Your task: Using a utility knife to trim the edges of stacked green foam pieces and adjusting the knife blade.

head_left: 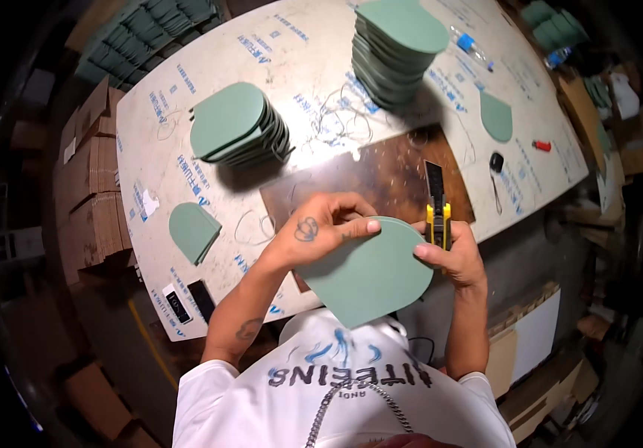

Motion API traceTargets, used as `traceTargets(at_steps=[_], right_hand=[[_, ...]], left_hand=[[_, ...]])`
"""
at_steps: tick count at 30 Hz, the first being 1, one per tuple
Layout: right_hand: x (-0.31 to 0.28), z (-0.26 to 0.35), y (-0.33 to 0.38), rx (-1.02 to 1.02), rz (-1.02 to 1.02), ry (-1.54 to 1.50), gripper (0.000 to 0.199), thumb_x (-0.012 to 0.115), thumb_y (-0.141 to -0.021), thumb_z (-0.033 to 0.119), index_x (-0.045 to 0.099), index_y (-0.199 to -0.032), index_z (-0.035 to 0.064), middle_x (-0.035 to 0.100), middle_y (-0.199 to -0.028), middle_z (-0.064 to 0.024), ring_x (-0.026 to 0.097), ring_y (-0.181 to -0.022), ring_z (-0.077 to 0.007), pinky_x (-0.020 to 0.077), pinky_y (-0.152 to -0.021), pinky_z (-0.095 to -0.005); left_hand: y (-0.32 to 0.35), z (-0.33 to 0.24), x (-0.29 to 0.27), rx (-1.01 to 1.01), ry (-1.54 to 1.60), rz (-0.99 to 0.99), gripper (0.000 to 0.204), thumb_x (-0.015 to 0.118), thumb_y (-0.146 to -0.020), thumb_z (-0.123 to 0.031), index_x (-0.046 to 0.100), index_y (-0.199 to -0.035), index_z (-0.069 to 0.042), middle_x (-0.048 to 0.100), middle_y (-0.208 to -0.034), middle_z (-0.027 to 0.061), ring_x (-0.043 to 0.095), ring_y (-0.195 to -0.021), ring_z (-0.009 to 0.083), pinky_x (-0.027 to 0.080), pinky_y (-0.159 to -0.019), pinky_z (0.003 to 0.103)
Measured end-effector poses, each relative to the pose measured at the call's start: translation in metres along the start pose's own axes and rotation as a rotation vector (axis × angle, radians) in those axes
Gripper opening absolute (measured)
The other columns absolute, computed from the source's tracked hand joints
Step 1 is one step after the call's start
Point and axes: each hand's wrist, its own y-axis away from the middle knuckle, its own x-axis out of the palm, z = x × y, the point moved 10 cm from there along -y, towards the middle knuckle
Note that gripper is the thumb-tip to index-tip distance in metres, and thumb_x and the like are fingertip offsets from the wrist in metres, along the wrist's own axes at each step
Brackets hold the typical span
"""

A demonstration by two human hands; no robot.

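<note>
A light-green teardrop-shaped panel (373,276) is held between both hands in front of my chest; a second edge shows along its top, so it may be more than one layer. My left hand (329,228) pinches its upper left edge, thumb on the face. At the upper right edge my right hand (452,257) presses its thumb on the face. That same hand also grips a yellow-and-black utility knife (438,220), its dark blade pointing away from me. Under the hands lies a scuffed brown board (366,179).
On the white table (306,45) stand a tall stack of green panels (388,67) and a shorter stack (235,123). Loose panels (194,231) lie left, another panel (496,117) right. A bottle (472,48), red object (541,145), black fob (496,163) and phone-like slab (200,300) lie around. Cartons (101,172) stand left.
</note>
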Motion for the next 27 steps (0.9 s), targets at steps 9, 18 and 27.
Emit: traceTargets(at_steps=[9, 18, 27], right_hand=[[-0.159, 0.115, -0.16, -0.439, -0.584, -0.377, 0.018, 0.072, -0.089, 0.008, 0.063, -0.102, -0.0023, 0.062, -0.087, -0.0035, 0.062, -0.074, -0.0138, 0.0507, -0.069, -0.0272], [-0.179, 0.154, -0.253, -0.496, -0.596, -0.252, 0.025, 0.075, -0.088, 0.014, 0.062, -0.094, -0.0065, 0.063, -0.081, -0.0095, 0.062, -0.061, -0.0161, 0.0554, -0.055, -0.0283], [-0.191, 0.151, -0.251, -0.488, -0.643, -0.261, 0.03, 0.073, -0.092, 0.018, 0.061, -0.099, -0.0085, 0.063, -0.083, -0.0117, 0.067, -0.067, -0.0204, 0.057, -0.058, -0.0318]], left_hand=[[0.04, 0.069, -0.208, 0.081, 0.2, -1.269, 0.037, 0.063, -0.098, -0.028, 0.054, -0.118, 0.001, 0.061, -0.098, 0.0108, 0.065, -0.076, 0.0194, 0.058, -0.065, 0.031], [0.084, 0.139, -0.27, -0.168, 0.164, -1.714, 0.076, 0.074, -0.089, -0.032, 0.031, -0.143, 0.0, 0.057, -0.115, 0.0185, 0.056, -0.094, 0.022, 0.055, -0.073, 0.035], [0.045, 0.136, -0.288, -0.045, 0.57, -1.511, 0.023, 0.072, -0.089, -0.021, 0.058, -0.095, -0.004, 0.063, -0.09, 0.0079, 0.063, -0.067, 0.0171, 0.056, -0.055, 0.025]])
